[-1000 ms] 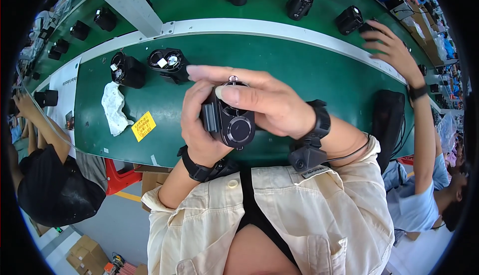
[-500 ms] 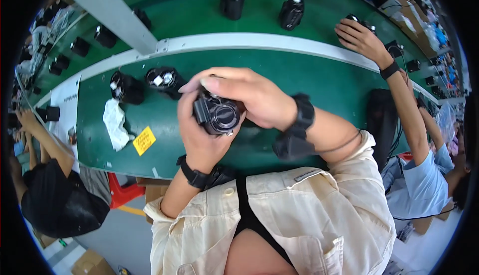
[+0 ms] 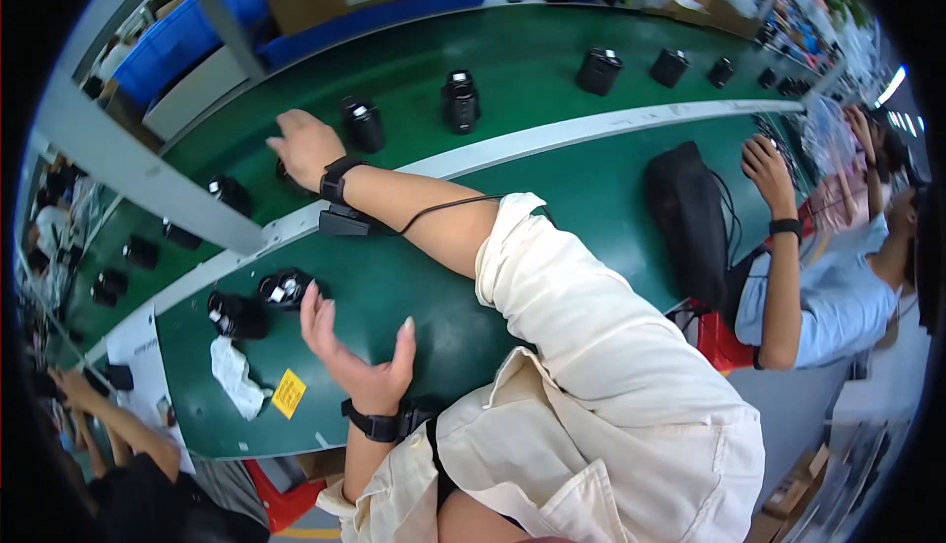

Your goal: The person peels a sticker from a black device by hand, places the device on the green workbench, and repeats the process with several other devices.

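Note:
My right hand reaches over the white rail to the far green strip. Its fingers curl down over a black camera, which is mostly hidden beneath the hand. Above the near table, my left hand is open and holds nothing, with thumb and fingers apart. Closest to it lies a black camera with a pale part facing up; a second black camera stands just left of that one. A crumpled white wrapping and a yellow note rest on the table nearer to me.
Several black devices line the far strip, among them one right of my right hand and another. A grey post rises at the left. A black bag lies at the right, before a co-worker's hand. Boxes stand behind.
Both hands were around the camera over the near table. My right hand has moved far left across the rail with it; my left hand has let go and opened. The view has turned.

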`<action>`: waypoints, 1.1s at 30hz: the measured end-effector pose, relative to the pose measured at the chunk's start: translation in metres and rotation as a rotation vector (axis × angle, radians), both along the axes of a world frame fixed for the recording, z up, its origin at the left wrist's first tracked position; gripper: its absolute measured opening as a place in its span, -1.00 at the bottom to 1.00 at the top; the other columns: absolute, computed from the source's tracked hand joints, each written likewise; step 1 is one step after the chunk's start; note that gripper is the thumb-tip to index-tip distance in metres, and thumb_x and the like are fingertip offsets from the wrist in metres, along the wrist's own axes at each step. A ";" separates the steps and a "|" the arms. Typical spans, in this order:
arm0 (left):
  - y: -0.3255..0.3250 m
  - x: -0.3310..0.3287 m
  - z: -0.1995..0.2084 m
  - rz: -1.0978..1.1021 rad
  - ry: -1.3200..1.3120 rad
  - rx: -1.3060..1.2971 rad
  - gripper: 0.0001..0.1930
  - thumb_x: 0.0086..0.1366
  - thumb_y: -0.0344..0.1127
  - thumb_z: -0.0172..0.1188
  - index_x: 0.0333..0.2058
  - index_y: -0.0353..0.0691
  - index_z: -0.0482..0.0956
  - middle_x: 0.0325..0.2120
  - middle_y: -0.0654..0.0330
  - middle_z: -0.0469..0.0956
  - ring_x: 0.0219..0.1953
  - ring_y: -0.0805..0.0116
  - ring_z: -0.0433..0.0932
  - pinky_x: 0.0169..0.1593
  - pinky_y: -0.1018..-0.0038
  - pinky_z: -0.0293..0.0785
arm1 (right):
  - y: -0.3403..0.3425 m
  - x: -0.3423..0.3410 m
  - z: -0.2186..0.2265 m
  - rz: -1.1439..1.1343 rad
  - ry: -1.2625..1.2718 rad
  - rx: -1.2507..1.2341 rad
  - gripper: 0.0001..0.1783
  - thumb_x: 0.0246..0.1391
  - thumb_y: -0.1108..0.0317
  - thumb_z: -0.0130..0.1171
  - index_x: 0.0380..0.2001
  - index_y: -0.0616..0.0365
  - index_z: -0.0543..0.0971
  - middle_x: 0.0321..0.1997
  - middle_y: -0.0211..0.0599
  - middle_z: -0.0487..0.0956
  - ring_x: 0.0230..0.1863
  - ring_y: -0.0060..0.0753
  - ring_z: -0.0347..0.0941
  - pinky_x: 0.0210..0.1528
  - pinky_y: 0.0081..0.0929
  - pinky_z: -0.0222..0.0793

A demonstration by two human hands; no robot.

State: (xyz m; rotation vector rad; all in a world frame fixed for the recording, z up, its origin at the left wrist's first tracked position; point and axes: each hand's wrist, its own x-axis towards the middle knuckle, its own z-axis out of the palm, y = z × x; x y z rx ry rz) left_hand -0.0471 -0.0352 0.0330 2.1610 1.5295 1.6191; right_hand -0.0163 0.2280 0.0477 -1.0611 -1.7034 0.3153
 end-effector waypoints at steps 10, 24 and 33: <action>0.005 0.004 0.004 -0.073 -0.076 0.042 -0.29 0.04 -0.42 0.31 0.15 -0.28 0.15 0.21 -0.15 0.17 0.23 -0.02 0.21 0.26 0.20 0.11 | 0.029 0.336 0.044 -1.148 -0.542 0.114 -0.16 -0.31 0.19 0.43 0.12 0.14 0.35 0.20 -0.04 0.32 0.21 0.15 0.22 0.25 -0.04 0.14; 0.000 0.009 0.004 -0.289 -0.276 -0.287 -0.10 -0.02 -0.39 0.37 0.25 -0.35 0.02 0.18 -0.11 0.22 0.23 0.05 0.24 0.28 0.21 0.14 | -0.088 0.295 0.109 -0.065 -0.620 -0.203 -0.32 -0.41 0.23 0.51 -0.11 0.18 0.50 -0.23 -0.08 0.60 -0.20 -0.01 0.54 -0.15 -0.28 0.46; -0.006 0.009 0.023 -0.673 -0.811 -0.789 0.27 -0.25 -0.33 0.58 0.35 -0.32 -0.18 0.23 -0.03 0.18 0.21 0.26 0.29 0.23 0.35 0.23 | -0.188 0.166 0.091 0.957 -0.246 -0.295 -0.43 -0.28 0.32 0.49 -0.14 0.17 0.48 -0.20 -0.20 0.55 -0.22 -0.15 0.53 -0.20 -0.41 0.43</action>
